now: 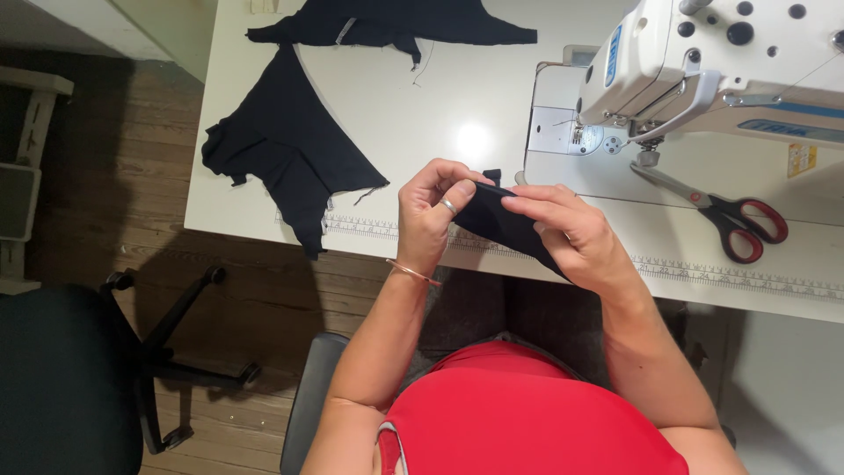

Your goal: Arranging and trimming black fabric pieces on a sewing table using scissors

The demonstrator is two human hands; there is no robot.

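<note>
White table (457,97) over wood floor, sewing machine (703,62) at right.
Left hand (431,215) and right hand (567,233) both pinch a black cloth (501,224) at the table's near edge; scissors (730,215) lie right, cut pieces (290,145) left, a chair (79,378) beside.

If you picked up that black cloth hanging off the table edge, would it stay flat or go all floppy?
Probably floppy: the black cloth already droops over the table edge in soft folds. It looks thin, so likely light. The piece of cloth pinched between the left hand and right hand bends easily too.
</note>
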